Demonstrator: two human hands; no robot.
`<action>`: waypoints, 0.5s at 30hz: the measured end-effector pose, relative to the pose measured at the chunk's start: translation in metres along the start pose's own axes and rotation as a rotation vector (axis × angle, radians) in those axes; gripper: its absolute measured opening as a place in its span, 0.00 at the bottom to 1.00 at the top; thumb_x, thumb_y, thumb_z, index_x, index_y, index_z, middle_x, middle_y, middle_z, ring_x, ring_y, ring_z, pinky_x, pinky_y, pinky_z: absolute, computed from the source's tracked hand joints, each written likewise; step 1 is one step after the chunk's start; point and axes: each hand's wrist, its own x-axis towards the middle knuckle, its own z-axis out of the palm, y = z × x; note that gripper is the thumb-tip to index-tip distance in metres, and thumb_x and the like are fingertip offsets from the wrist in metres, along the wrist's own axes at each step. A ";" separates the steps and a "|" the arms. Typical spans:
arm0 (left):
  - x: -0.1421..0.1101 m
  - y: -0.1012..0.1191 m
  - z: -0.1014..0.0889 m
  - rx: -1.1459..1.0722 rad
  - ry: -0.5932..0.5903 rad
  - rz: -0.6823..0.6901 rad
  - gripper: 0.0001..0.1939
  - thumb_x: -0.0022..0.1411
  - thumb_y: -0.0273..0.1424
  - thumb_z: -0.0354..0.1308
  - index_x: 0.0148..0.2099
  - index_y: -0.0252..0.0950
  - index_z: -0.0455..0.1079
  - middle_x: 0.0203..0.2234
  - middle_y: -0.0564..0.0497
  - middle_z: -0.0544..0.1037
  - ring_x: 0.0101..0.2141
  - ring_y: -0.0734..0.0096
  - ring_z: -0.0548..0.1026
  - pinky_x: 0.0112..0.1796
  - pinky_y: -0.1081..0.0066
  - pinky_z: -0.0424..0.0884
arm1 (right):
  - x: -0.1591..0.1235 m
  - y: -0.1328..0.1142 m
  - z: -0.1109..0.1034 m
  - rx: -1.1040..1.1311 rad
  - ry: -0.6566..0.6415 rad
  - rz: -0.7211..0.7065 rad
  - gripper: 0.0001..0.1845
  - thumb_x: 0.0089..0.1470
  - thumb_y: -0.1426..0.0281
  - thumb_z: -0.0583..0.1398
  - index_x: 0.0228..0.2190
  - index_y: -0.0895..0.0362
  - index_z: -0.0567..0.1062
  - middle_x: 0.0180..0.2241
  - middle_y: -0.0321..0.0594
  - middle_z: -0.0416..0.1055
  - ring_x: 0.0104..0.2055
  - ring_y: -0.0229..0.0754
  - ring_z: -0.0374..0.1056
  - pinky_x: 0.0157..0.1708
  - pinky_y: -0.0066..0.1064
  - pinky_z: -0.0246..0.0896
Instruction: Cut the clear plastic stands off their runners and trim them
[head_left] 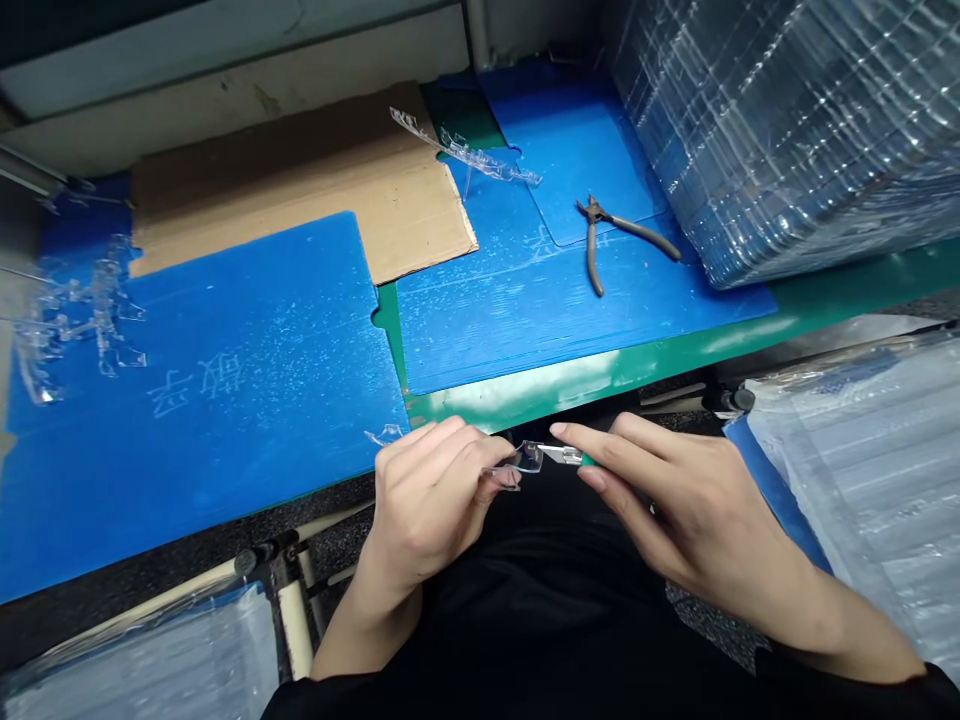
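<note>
In front of my body, my left hand [439, 490] is closed around a clear plastic part [529, 457]. One end of the part pokes out on the right of the fingers, and another bit shows behind the knuckles. My right hand [667, 490] pinches a small utility knife [566, 455] with a green handle, mostly hidden by the fingers. Its blade points left and meets the edge of the clear part, though exact contact is hard to make out.
On the blue sheets [300, 350] lie cutting pliers [592, 215] with handles spread, a clear plastic piece [480, 158] and several clear pieces [112, 310] at left. Cardboard [300, 170] lies behind. Stacked clear trays [795, 130] rise at right; wrapped stacks [892, 440] flank me below.
</note>
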 end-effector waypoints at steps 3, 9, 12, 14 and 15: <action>-0.001 0.004 0.000 -0.052 -0.003 -0.015 0.06 0.78 0.30 0.59 0.45 0.34 0.75 0.31 0.49 0.81 0.29 0.71 0.72 0.33 0.66 0.63 | 0.005 0.007 0.002 0.009 0.047 0.050 0.18 0.78 0.67 0.56 0.63 0.54 0.77 0.37 0.39 0.76 0.31 0.38 0.72 0.32 0.32 0.62; -0.008 0.010 0.012 -0.696 -0.056 -0.309 0.20 0.83 0.45 0.48 0.47 0.36 0.73 0.30 0.50 0.75 0.27 0.74 0.71 0.30 0.70 0.65 | 0.010 0.008 0.008 0.216 0.051 0.021 0.22 0.78 0.72 0.53 0.67 0.61 0.70 0.47 0.46 0.78 0.44 0.44 0.76 0.43 0.35 0.70; -0.013 0.010 0.024 -0.840 -0.014 -0.400 0.23 0.82 0.47 0.47 0.42 0.36 0.72 0.26 0.53 0.70 0.24 0.75 0.68 0.27 0.71 0.64 | 0.008 0.004 0.014 0.237 0.031 -0.081 0.23 0.77 0.74 0.54 0.69 0.61 0.67 0.46 0.45 0.77 0.44 0.43 0.75 0.42 0.34 0.70; -0.015 0.009 0.030 -0.853 0.006 -0.394 0.22 0.82 0.46 0.48 0.42 0.36 0.72 0.26 0.53 0.70 0.24 0.75 0.68 0.26 0.72 0.64 | 0.007 0.001 0.019 0.227 0.033 -0.134 0.25 0.77 0.74 0.54 0.71 0.59 0.64 0.44 0.43 0.76 0.40 0.41 0.74 0.39 0.31 0.70; -0.015 0.009 0.032 -0.862 0.009 -0.389 0.22 0.82 0.45 0.48 0.42 0.36 0.73 0.26 0.52 0.71 0.23 0.75 0.68 0.25 0.72 0.64 | 0.006 0.000 0.021 0.222 0.038 -0.152 0.26 0.78 0.74 0.54 0.72 0.58 0.63 0.42 0.41 0.75 0.39 0.40 0.73 0.37 0.30 0.69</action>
